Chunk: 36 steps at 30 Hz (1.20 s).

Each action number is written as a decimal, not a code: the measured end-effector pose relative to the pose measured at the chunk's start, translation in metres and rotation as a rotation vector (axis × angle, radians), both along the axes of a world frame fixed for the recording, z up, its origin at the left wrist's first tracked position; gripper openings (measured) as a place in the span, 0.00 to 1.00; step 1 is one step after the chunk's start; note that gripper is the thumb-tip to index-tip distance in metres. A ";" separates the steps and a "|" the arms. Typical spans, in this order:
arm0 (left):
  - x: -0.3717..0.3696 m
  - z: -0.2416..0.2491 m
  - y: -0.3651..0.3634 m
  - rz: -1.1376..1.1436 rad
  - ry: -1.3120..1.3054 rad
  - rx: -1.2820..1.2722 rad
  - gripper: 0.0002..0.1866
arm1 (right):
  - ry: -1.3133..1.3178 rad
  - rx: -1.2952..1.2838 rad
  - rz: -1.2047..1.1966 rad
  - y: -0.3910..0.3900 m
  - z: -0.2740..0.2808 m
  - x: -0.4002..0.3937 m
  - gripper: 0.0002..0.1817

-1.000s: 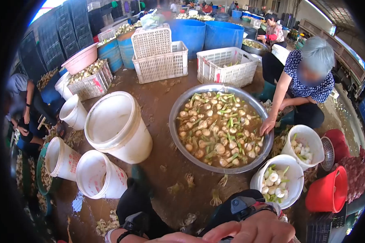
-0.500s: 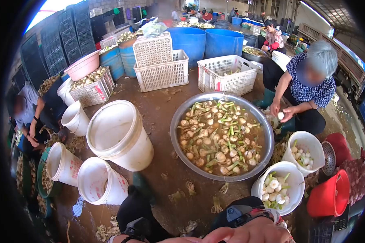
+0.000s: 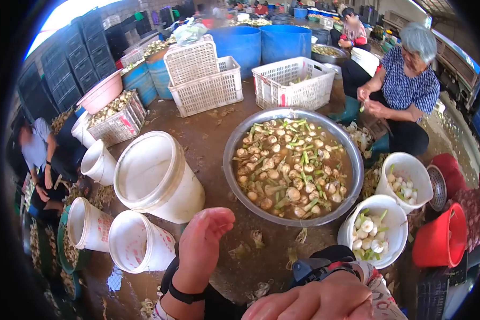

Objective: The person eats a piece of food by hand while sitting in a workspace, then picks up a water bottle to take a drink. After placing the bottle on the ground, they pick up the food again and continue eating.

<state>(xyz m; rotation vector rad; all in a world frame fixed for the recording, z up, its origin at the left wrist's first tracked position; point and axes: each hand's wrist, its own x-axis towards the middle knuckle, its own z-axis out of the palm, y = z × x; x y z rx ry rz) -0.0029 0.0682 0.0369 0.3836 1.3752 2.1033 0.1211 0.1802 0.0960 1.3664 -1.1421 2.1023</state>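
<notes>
My left hand [image 3: 200,245] is raised in front of the large white bucket [image 3: 157,178], fingers apart and slightly bent, with nothing visible in it. Low at the bottom edge is my right hand [image 3: 325,298], its back toward me and fingers curled under; whatever they hold is hidden. Ahead lies a wide metal basin [image 3: 234,184] of murky water, full of garlic bulbs [image 3: 293,193] with cut green stems. To its right, a white bucket [image 3: 400,234] contains cleaned white garlic [image 3: 367,226]. Another white bucket [image 3: 424,189] behind it has more.
A person [image 3: 405,80] at right works on a small piece with both hands. Another person [image 3: 40,149] sits at left. White crates [image 3: 213,96], blue barrels [image 3: 285,45], empty white buckets [image 3: 157,250] and a red bucket [image 3: 429,245] stand around. Peelings litter the wet floor.
My left hand has risen into view from the bottom edge. My right hand shows more fully. The view has shifted slightly, and the person at right has lifted their hands.
</notes>
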 end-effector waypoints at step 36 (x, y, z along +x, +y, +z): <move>0.000 -0.030 0.002 -0.062 0.093 -0.159 0.15 | -0.951 0.582 -0.911 0.025 -0.121 -0.072 0.13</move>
